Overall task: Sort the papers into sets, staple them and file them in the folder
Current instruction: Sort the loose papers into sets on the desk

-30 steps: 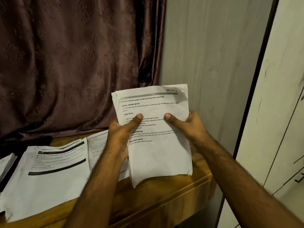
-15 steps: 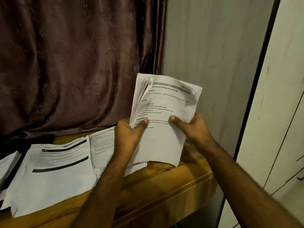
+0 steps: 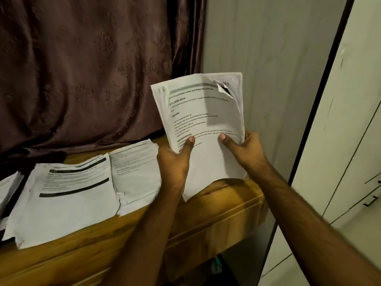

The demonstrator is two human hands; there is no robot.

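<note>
A set of printed white papers (image 3: pixel 204 120) stands nearly upright above the right end of the wooden table (image 3: pixel 216 205), its bottom edge touching the tabletop. My left hand (image 3: pixel 175 162) grips its lower left side, thumb on the front page. My right hand (image 3: pixel 245 149) grips the lower right side, thumb also on the front. The top right corner of the front page is torn and curled. Two more paper stacks lie flat on the table: a large one (image 3: pixel 68 195) with black header bars and a smaller one (image 3: pixel 134 170) beside it. No stapler or folder is in view.
Another paper pile (image 3: pixel 8 186) shows at the far left edge. A dark maroon curtain (image 3: pixel 82 69) hangs behind the table. A pale wall panel (image 3: pixel 268 58) and a white cupboard door (image 3: pixel 340 141) with a handle stand on the right.
The held set has turned from fanned and tilted left to squared up with its front facing me, and has lowered so its bottom edge rests on the table. Both hands keep their grip.
</note>
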